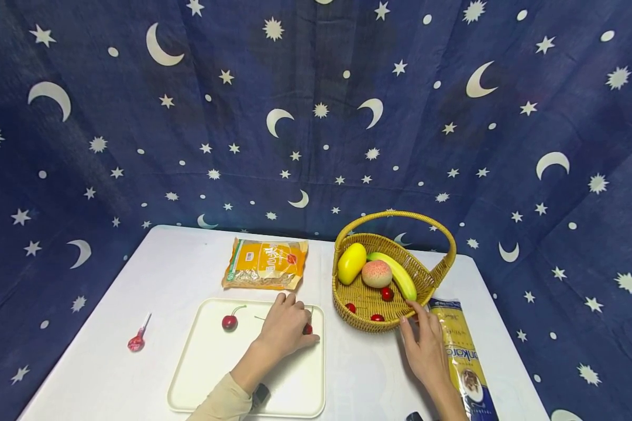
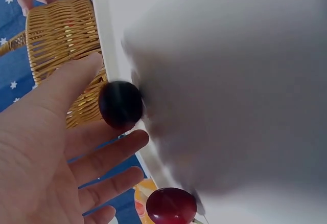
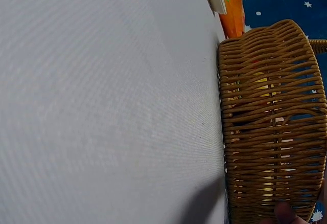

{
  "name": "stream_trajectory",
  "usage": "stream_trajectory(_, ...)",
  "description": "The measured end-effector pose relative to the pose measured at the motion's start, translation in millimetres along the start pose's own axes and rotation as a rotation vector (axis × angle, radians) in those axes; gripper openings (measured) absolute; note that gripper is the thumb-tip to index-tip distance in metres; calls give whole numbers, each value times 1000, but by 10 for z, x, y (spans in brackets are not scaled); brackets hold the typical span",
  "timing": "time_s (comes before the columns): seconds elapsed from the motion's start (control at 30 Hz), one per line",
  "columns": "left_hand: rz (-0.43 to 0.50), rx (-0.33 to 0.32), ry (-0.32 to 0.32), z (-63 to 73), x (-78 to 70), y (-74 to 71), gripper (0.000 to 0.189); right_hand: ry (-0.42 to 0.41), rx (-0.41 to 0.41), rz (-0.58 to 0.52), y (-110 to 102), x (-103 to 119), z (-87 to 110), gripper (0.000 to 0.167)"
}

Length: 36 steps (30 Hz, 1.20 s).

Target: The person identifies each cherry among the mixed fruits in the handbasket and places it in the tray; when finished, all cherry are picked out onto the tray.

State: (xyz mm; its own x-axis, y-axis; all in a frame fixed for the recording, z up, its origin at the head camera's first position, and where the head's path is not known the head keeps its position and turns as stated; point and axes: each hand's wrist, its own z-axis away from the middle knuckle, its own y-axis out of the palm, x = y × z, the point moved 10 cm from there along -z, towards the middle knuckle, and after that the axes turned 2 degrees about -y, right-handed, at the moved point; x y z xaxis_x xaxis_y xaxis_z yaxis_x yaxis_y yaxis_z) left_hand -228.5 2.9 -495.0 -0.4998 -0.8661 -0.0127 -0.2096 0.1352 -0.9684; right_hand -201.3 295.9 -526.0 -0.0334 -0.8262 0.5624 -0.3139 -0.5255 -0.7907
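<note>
Evidently the left hand point(image 1: 284, 330) is placed for a small, round thing: it reaches low over the right side of the cream tray point(image 1: 232, 374), with a cherry point(image 2: 120, 104) sitting between thumb and forefinger. Its fingers are spread and nearly straight, so the fruit is framed by them – not clasped. The thumb lies on the basket side, the forefinger opposite, which looks suited to a pinch around the cherry's body. Another cherry with a stem point(image 1: 229, 322) lies apart on the tray, toward its far left corner.

The right hand point(image 1: 426, 351) grips the near right rim of the wicker basket point(image 1: 358, 321), thumb outside and fingers over the edge, probably to steady it. The basket stands just beside the tray, its handle point(image 1: 395, 214) upright and set toward the back, leaving the near side open from above. Inside, a mango point(image 1: 351, 264), a peach point(image 1: 377, 273) and a banana point(image 1: 395, 275) rest toward the far side, with three loose cherries point(image 1: 387, 293) nearer the front.
</note>
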Motion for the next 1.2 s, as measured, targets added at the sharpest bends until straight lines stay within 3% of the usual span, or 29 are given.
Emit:
stream_trajectory(0.27,10,-10,8,-13,-17,-13,42,5,0,0,-9,2,9,46)
stream_trajectory(0.43,2,-26,8,-32,-23,-40,50,5,-7,3,-17,-3,11,46)
stream_trajectory(0.63,10,-84,27,-80,-61,-143,39,5,-6,8,-17,-5,9,47)
stream_trajectory(0.87,47,-114,44,-161,-135,-284,39,5,3,10,-9,2,2,47)
stream_trajectory(1.2,81,-221,103,-320,-328,-521,25,-13,-13,-3,-11,-9,-1,46)
